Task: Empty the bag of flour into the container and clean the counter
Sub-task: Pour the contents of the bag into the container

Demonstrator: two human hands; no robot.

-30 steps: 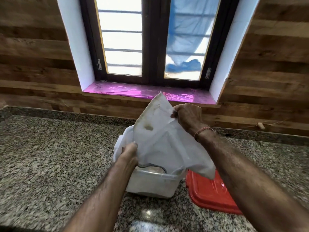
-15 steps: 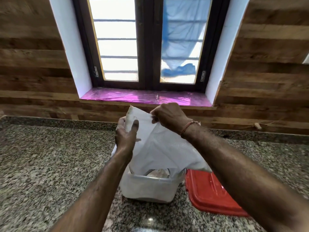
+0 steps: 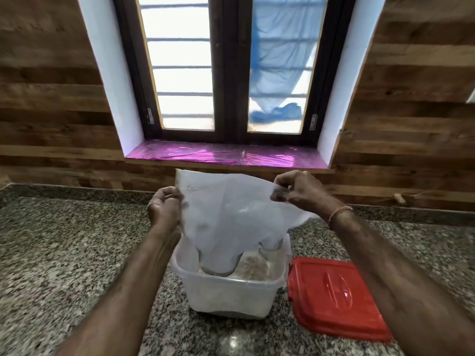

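A white plastic flour bag (image 3: 231, 217) hangs upside down over a clear plastic container (image 3: 228, 294) on the granite counter. Its open mouth dips inside the container. Pale flour (image 3: 253, 267) lies heaped in the container. My left hand (image 3: 164, 204) pinches the bag's upper left corner. My right hand (image 3: 298, 188) pinches the upper right corner, so the bag's bottom edge is stretched wide between them.
A red lid (image 3: 336, 296) lies flat on the counter, just right of the container. The speckled granite counter (image 3: 64, 253) runs to a wooden wall at the back. Above it is a window with a pink-covered sill (image 3: 226, 155).
My hands moved apart along the bag's top edge, spreading it wide. One second ago my left hand was low at the container's rim; it now holds the bag's upper corner.
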